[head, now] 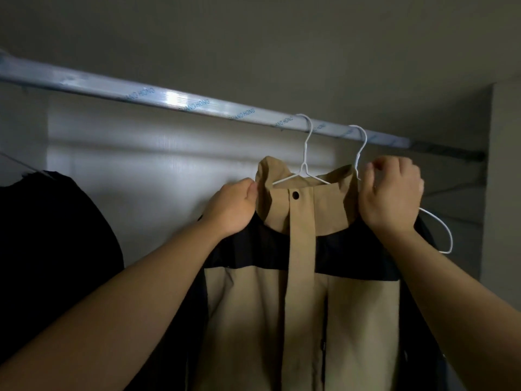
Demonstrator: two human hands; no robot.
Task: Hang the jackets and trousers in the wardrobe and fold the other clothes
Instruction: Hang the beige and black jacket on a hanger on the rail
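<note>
A tan and black jacket (301, 292) hangs on a white wire hanger (306, 153) hooked over the wardrobe rail (169, 97). My left hand (232, 206) pinches the left edge of the tan collar. My right hand (390, 193) grips the right side of the collar, fingers closed on the fabric. A second white wire hanger (361, 142) hooks on the rail just right of the first; its lower loop shows beyond my right wrist.
A black garment (50, 235) hangs at the left. The wardrobe's back panel (141, 165) is pale, and a side wall (504, 193) closes the space at the right. The rail carries a plastic wrap with blue print.
</note>
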